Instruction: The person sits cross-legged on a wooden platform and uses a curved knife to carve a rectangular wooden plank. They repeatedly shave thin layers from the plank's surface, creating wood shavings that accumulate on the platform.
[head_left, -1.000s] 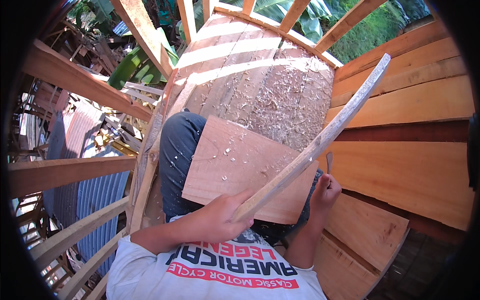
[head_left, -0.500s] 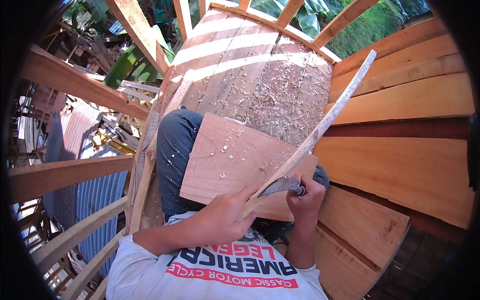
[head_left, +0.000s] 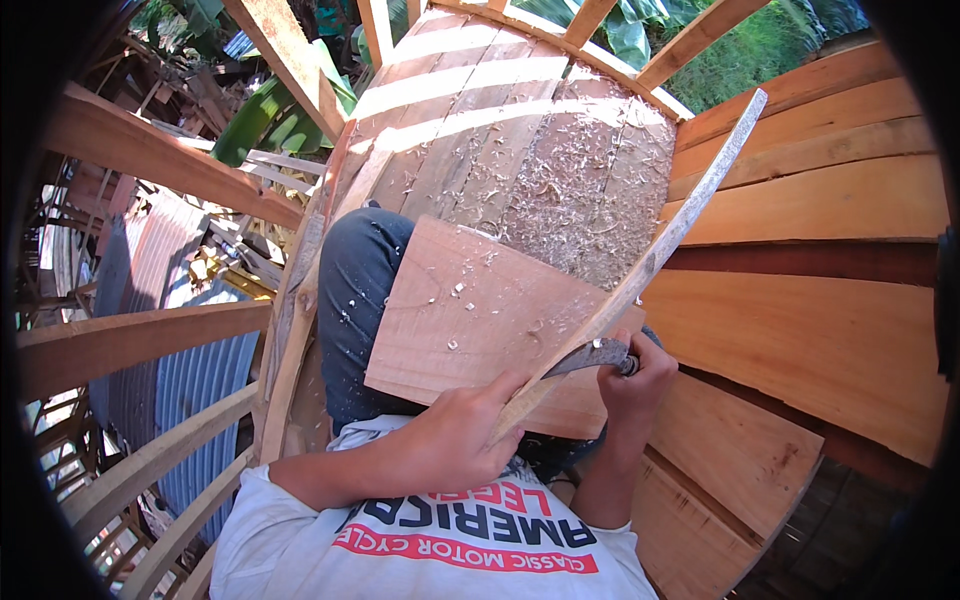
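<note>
The planked hull (head_left: 800, 200) curves up on the person's right, its floor (head_left: 560, 170) strewn with shavings (head_left: 590, 190). A broad board (head_left: 470, 320) lies across the person's lap, flecked with chips. Over it slants the long strip (head_left: 650, 260), its near end low at the lap, its far end high toward the hull's rim.

Since a second ago the strip has swung a little steeper and its tip sits farther left. The right hand (head_left: 632, 385), which then gripped the strip bare, now carries a curved dark blade (head_left: 590, 355) laid against the strip's lower edge, so paring looks to be under way at the near end.

The left hand (head_left: 455, 440) is wrapped shut around the strip's near end, steadying it against the board. The right hand is clenched around the blade's handle, knuckles up.
</note>
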